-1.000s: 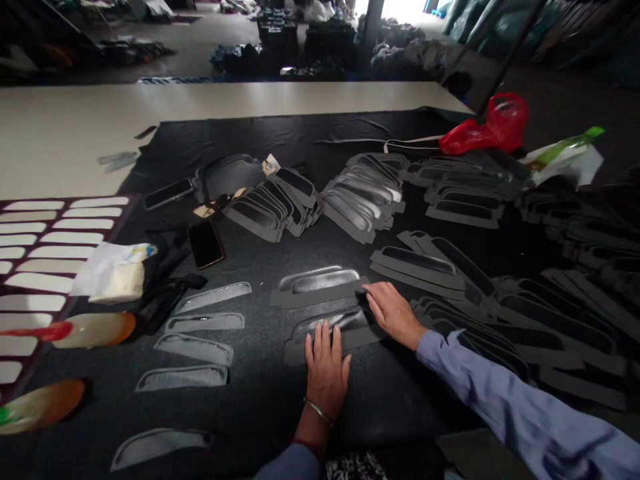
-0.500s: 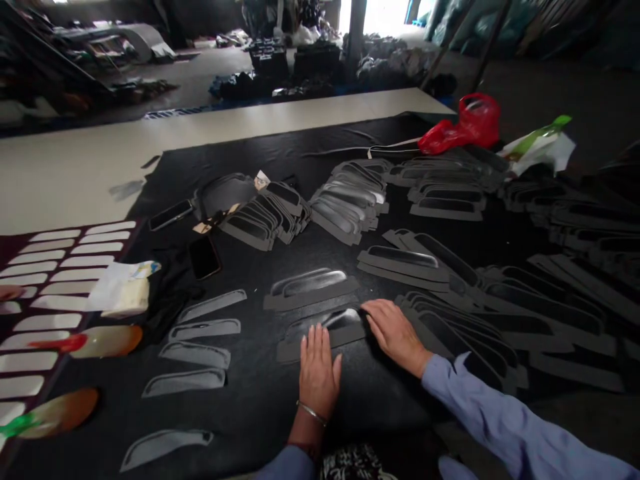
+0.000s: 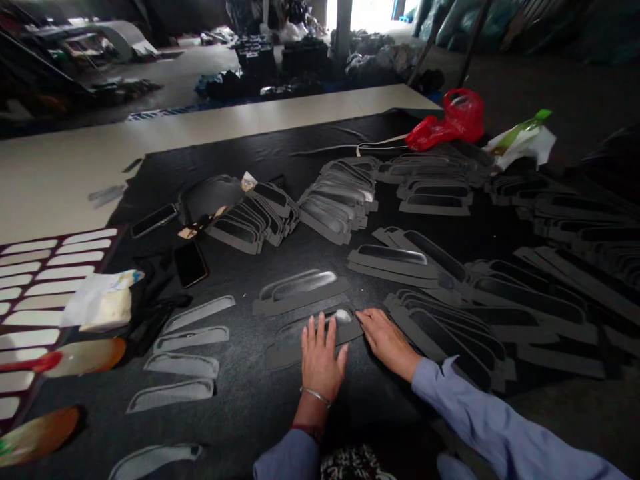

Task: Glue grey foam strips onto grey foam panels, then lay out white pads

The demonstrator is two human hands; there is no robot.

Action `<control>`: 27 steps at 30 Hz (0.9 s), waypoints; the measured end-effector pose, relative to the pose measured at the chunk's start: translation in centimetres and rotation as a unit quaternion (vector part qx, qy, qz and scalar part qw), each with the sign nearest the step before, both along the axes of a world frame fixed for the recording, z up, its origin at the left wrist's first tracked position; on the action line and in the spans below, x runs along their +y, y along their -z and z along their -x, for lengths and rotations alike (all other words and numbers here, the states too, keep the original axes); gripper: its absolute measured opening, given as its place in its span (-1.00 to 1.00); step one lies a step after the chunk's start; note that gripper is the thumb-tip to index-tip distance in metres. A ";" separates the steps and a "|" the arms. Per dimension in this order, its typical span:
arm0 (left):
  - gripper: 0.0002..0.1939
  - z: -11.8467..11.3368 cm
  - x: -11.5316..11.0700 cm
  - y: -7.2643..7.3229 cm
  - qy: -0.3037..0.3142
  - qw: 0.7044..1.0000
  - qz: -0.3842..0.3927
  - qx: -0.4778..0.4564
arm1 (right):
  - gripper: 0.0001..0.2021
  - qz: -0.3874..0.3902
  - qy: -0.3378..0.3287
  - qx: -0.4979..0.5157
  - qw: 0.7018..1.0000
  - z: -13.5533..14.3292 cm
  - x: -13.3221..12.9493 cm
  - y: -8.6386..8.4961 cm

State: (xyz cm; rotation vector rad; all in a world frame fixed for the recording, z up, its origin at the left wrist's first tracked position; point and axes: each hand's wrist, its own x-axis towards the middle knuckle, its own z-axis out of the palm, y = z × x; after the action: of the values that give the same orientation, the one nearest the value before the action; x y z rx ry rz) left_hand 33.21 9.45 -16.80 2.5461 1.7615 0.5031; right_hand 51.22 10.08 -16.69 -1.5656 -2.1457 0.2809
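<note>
A dark grey panel [image 3: 290, 348] with a rounded, glossy black inset lies in front of me on the black sheet. My left hand [image 3: 321, 353] rests flat on this panel, palm down with fingers spread. At the panel's right end, my right hand [image 3: 387, 337] has its fingers close together and bent onto the edge; its thumb is hidden. Just beyond lies a similar panel [image 3: 320, 301]. Several loose curved grey strips [image 3: 185, 363] lie in a column to the left. To the right, a fanned stack of dark panels [image 3: 430, 327] lies near my right hand.
More panel stacks [image 3: 340, 200] spread across the back and right. At left are phones [image 3: 190, 263], a white packet [image 3: 107, 303], two amber bottles [image 3: 87, 357] and a maroon board [image 3: 30, 327] with pale strips. A red bag [image 3: 450, 120] sits at the back.
The view has shifted slightly, so most things appear further left. My left hand's fingers are spread wider on the panel. My right hand stays at its right end, fingers closer together.
</note>
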 end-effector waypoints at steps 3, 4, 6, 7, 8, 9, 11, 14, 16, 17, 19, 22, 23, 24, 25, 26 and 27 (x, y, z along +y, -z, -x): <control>-0.47 -0.2 -0.1 0.0 -0.003 1.000 0.006 -0.003 | -0.65 0.013 0.000 -0.017 1.000 0.0 0.1 -0.2; -0.47 -0.3 -0.1 0.0 -0.005 1.000 0.007 -0.003 | -0.65 0.016 0.000 -0.024 1.000 0.1 0.1 -0.3; -0.47 -0.4 0.0 0.2 -0.010 1.000 0.007 -0.002 | -0.67 0.018 0.000 -0.036 0.999 0.1 0.2 -0.4; -0.47 -0.5 0.0 0.2 -0.012 1.000 0.006 -0.001 | -0.68 0.017 0.001 -0.042 0.999 0.1 0.3 -0.5; -0.47 -0.5 0.0 0.3 -0.013 1.000 0.004 0.000 | -0.68 0.015 0.002 -0.049 0.999 0.2 0.3 -0.5; -0.47 -0.6 0.1 0.3 -0.014 1.000 0.003 0.001 | -0.69 0.012 0.003 -0.056 0.998 0.2 0.4 -0.6; -0.47 -0.6 0.1 0.4 -0.015 1.000 0.005 0.003 | -0.71 0.007 0.003 -0.072 0.997 0.3 0.5 -0.6; -0.47 -0.6 0.1 0.3 -0.015 1.000 0.007 0.006 | -0.71 0.004 0.000 -0.086 0.996 0.3 0.6 -0.5; -0.47 -0.6 0.1 0.2 -0.014 1.000 0.009 0.008 | -0.69 0.003 -0.003 -0.087 0.996 0.3 0.6 -0.3; -0.47 -0.6 0.1 0.2 -0.013 1.000 0.010 0.008 | -0.68 0.004 -0.004 -0.088 0.996 0.3 0.6 -0.3; -0.47 -0.6 0.1 0.2 -0.014 1.000 0.009 0.008 | -0.66 0.007 -0.004 -0.089 0.996 0.2 0.7 -0.2; -0.48 -0.6 0.1 0.5 -0.020 1.000 0.000 0.009 | -0.67 0.019 -0.013 -0.095 0.995 0.1 0.7 -0.6; -0.48 -0.6 0.1 0.6 -0.021 1.000 -0.002 0.010 | -0.68 0.024 -0.012 -0.101 0.995 0.1 0.7 -0.8; -0.48 -0.6 0.0 0.8 -0.021 1.000 -0.004 0.010 | -0.69 0.024 -0.009 -0.107 0.994 0.2 0.7 -1.1; -0.48 -0.6 0.0 0.9 -0.022 1.000 -0.005 0.009 | -0.69 0.019 -0.007 -0.111 0.994 0.4 0.7 -1.3; -0.47 -0.7 -0.1 1.1 -0.022 1.000 -0.006 0.006 | -0.67 0.010 -0.012 -0.111 0.994 0.6 0.8 -1.4; -0.47 -0.7 -0.1 1.2 -0.023 1.000 -0.005 0.002 | -0.64 -0.002 -0.027 -0.107 0.994 0.9 0.8 -1.5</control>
State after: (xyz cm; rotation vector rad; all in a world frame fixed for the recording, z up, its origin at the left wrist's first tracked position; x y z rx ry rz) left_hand 33.92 9.33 -17.98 2.5189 1.8280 0.5103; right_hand 50.29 10.89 -15.20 -1.5996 -2.3515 0.1318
